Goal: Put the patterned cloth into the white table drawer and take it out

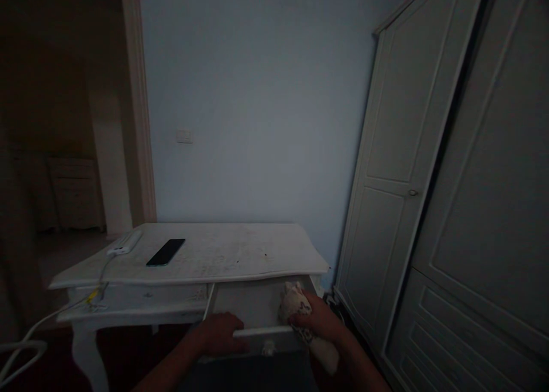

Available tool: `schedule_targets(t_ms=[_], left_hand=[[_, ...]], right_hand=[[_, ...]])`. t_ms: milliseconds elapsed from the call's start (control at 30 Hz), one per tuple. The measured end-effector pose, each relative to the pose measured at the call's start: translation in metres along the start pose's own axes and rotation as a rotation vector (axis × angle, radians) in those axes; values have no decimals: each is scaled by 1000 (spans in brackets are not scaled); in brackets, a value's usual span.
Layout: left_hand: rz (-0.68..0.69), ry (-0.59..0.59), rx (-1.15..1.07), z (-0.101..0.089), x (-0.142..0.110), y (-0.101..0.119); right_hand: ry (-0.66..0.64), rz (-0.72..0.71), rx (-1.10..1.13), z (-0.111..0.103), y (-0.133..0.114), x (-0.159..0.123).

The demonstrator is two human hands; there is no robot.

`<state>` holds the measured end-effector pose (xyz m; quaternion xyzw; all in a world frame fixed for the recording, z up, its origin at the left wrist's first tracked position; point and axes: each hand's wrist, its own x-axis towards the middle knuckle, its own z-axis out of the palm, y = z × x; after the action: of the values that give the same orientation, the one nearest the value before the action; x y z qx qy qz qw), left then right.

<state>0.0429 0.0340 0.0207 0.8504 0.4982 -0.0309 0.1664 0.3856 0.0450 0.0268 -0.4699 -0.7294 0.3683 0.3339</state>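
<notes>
- At the front panel of the pulled-out drawer (pixel 253 303), your left hand (pixel 221 335) gripped the panel's left end, fingers curled over its top edge.
- Your right hand (pixel 319 320) was closed around a pale cloth (pixel 294 300) with dark patterning, at the drawer's right front corner.
- Cloth bunched up above your grip, over the drawer's right side; its lower end hung outside, past the front panel.
- Between your hands, a small knob (pixel 269 348) stuck out from the drawer front.
- You had the drawer out from under the right half of a worn white desk (pixel 240 240); a second drawer front (pixel 148 295) sat shut on the left.
- On the desktop, left of centre: a dark-screened phone (pixel 166 252), lying flat, slightly angled.
- Left of that, near the desk's edge: a white power strip (pixel 125 243), its cable (pixel 55 313) running down past a yellow bit (pixel 92 295).
- Beyond the desk you faced a pale blue wall (pixel 257 123) with a switch plate (pixel 184 136).
- To your right stood a panelled wardrobe (pixel 392 129); to your left, a dim doorway showed a cabinet (pixel 77 192).
</notes>
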Motion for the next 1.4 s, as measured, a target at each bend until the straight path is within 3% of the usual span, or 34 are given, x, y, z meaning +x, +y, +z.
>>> schedule_targets(t_ms=[433,667,833,1133,1400], left_hand=[[-6,22,-14,1,1,0],[33,34,-280,5,11,-10],[-17,100,-226,11,10,-13],[48,254,-482,17,20,-21],[63,230,-718,15,17,-22]], right_hand=[[-5,-29,116,0,18,1],[-37,10,181,3,22,4],[-10,14,165,2,17,3],[12,-12,92,3,19,2],[23,-28,69,2,19,0]])
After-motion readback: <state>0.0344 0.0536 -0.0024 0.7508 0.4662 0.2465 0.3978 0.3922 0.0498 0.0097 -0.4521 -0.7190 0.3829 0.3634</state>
